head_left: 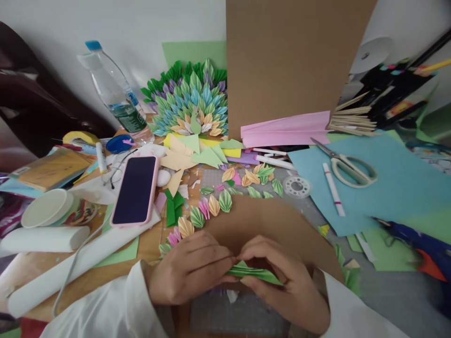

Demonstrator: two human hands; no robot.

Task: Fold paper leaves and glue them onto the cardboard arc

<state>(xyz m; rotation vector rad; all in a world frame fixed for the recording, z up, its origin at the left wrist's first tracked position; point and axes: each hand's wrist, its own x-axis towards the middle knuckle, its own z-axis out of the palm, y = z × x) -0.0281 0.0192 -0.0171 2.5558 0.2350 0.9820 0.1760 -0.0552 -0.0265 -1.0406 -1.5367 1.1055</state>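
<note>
My left hand [190,267] and my right hand [289,286] meet at the bottom centre, both pinching a folded green paper piece [255,273] between their fingertips. The paper is pleated and lies flat across a curved brown cardboard shape [268,220]. Along the cardboard's left edge runs a row of small folded paper leaves [207,209] in pink, peach and green. Both wrists wear white sleeves.
A phone [136,190] in a pink case lies left of centre. A finished paper peacock fan [192,101] leans at the back beside a tall cardboard sheet [292,61]. Scissors [347,164], a marker [334,188] and blue paper [398,188] lie right; a glue gun [419,241] sits at the far right; a water bottle [114,91] stands back left.
</note>
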